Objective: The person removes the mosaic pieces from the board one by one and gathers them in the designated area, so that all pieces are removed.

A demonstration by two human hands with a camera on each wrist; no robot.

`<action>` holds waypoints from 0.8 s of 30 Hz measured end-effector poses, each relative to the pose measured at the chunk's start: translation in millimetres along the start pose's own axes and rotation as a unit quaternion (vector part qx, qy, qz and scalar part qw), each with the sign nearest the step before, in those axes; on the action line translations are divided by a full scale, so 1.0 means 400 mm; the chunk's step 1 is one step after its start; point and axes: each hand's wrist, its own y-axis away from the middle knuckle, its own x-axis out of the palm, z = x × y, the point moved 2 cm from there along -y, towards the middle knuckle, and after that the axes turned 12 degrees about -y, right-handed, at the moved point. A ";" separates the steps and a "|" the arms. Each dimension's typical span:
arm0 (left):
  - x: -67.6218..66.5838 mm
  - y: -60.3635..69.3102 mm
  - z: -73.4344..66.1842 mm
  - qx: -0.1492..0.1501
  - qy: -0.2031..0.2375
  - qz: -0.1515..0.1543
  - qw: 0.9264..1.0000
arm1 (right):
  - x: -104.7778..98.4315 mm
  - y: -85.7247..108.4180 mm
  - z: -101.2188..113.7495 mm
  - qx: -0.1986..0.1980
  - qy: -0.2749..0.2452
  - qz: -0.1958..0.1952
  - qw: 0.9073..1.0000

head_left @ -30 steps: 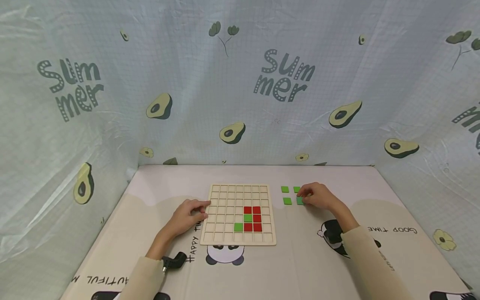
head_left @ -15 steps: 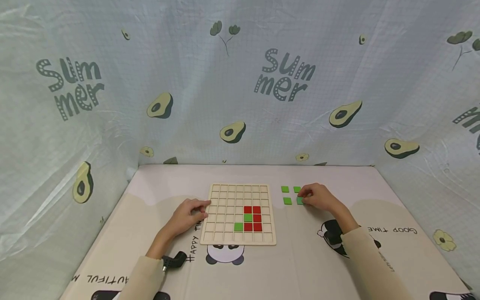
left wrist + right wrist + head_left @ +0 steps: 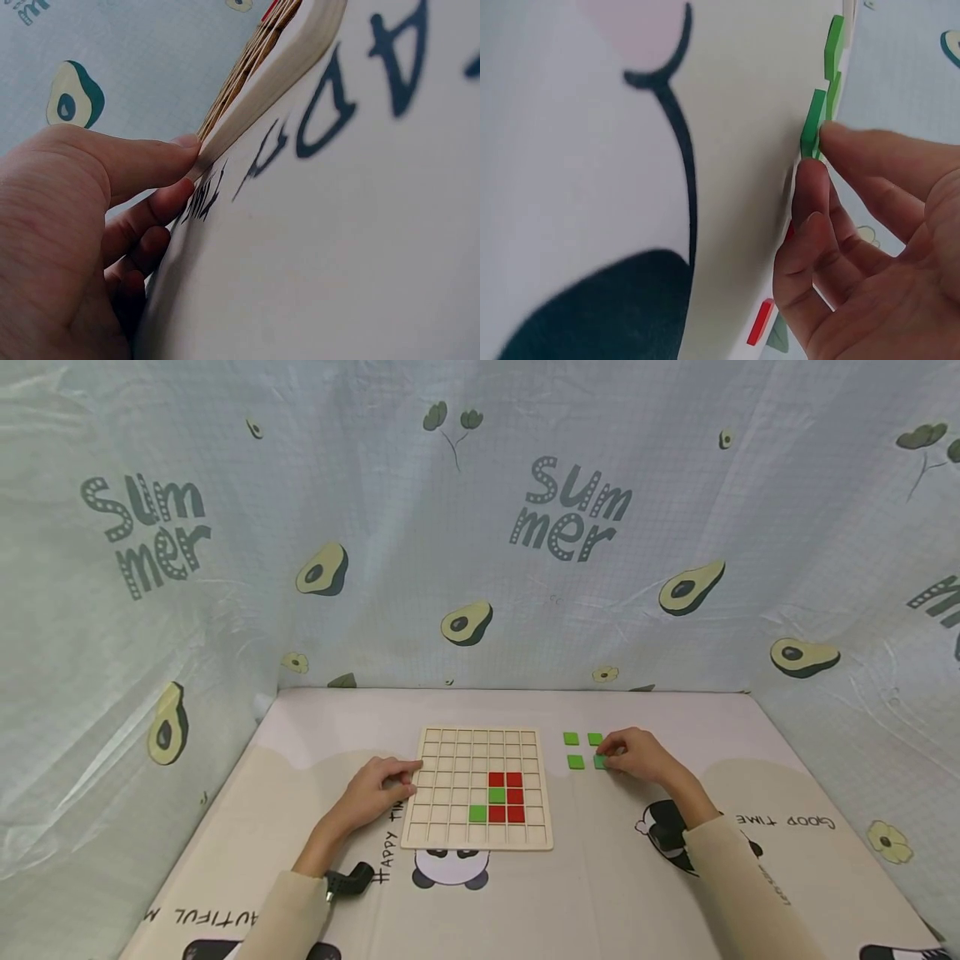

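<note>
Your right hand [image 3: 636, 753] makes a narrow pinch on a dark green tile [image 3: 813, 124], thumb on one side and a finger on the other. The tile lies off the board [image 3: 461, 764], between 2 and 3 o'clock from its middle. I cannot tell if it is lifted from the cloth [image 3: 585, 893].

The tile looks light, hard and smooth. It should not bend or break easily, but it could slip or spin if you squeeze just one corner. The best hold is on two edges across from each other, with your fingertips low, so the flat face stays free.

Three loose tiles [image 3: 576, 762] lie close by, at about 9, 10 and 12 o'clock from the pinched one. A red tile [image 3: 760, 322] shows past your fingers in the right wrist view.

Your left hand [image 3: 373, 791] touches the board's edge at 9 o'clock, pointing finger held out, other fingers bent. The board looks thin, stiff and light, so a bump could slide it.

The board has little square pockets. Near 4 o'clock, five hold red squares [image 3: 514, 797] and two hold green squares [image 3: 477, 814]. Most others are bare.
</note>
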 end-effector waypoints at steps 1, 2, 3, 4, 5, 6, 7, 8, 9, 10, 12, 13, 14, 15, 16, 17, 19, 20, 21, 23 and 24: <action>0.001 0.001 0.000 -0.002 0.000 0.001 1.000 | 0.000 0.002 -0.001 0.001 -0.001 0.000 1.000; 0.002 0.002 0.001 -0.003 -0.001 0.001 1.000 | -0.001 0.004 -0.002 0.000 -0.003 0.001 1.000; 0.002 0.002 0.001 -0.003 0.000 0.002 1.000 | -0.001 0.005 -0.004 -0.001 -0.005 0.002 1.000; 0.002 0.002 0.001 -0.003 0.000 0.001 1.000 | -0.002 0.007 -0.005 -0.001 -0.006 0.003 1.000; 0.002 0.002 0.001 -0.002 0.000 0.001 1.000 | -0.003 0.008 -0.006 -0.001 -0.008 0.003 1.000; 0.002 0.002 0.000 -0.002 0.000 0.000 1.000 | -0.003 0.008 -0.007 0.000 -0.010 0.003 1.000; 0.002 0.002 0.000 -0.002 0.000 -0.001 1.000 | -0.003 0.009 -0.008 0.003 -0.013 0.002 1.000; 0.002 0.002 0.000 -0.001 0.000 -0.002 1.000 | -0.003 0.009 -0.008 0.004 -0.014 0.003 1.000; 0.002 0.001 -0.001 -0.001 0.001 -0.002 1.000 | -0.003 0.009 -0.009 0.005 -0.015 0.003 1.000; 0.002 0.001 -0.001 0.000 0.000 -0.002 1.000 | -0.003 0.009 -0.009 0.007 -0.017 0.003 1.000; 0.002 0.000 -0.001 0.000 0.000 -0.001 1.000 | -0.002 0.008 -0.010 0.008 -0.020 0.003 1.000; 0.002 0.000 -0.001 -0.001 -0.001 -0.001 1.000 | -0.002 0.007 -0.010 0.008 -0.021 0.003 1.000; 0.002 0.000 -0.001 -0.001 -0.001 0.000 1.000 | -0.002 0.007 -0.010 0.005 -0.022 0.005 1.000; 0.002 0.000 -0.001 -0.001 -0.001 0.000 1.000 | -0.001 0.007 -0.011 0.004 -0.021 0.004 1.000; 0.002 0.000 0.000 -0.002 0.000 0.001 1.000 | -0.001 0.007 -0.011 0.004 -0.021 0.004 1.000; 0.002 0.000 0.000 -0.002 0.000 0.001 1.000 | 0.000 0.007 -0.011 0.004 -0.021 0.003 1.000; 0.002 0.000 0.000 -0.002 0.000 0.001 1.000 | 0.000 0.008 -0.011 0.005 -0.020 0.000 1.000; 0.002 0.000 0.000 -0.002 0.000 0.001 1.000 | 0.000 0.009 -0.011 0.006 -0.019 0.000 1.000; 0.002 0.000 0.000 -0.003 0.000 0.000 1.000 | 0.000 0.009 -0.010 0.006 -0.019 -0.001 1.000; 0.002 -0.001 0.001 -0.005 -0.001 0.000 1.000 | -0.001 0.010 -0.009 0.011 -0.019 -0.003 1.000; 0.003 -0.002 0.001 -0.006 0.000 0.001 1.000 | -0.001 0.010 -0.008 0.011 -0.018 -0.003 1.000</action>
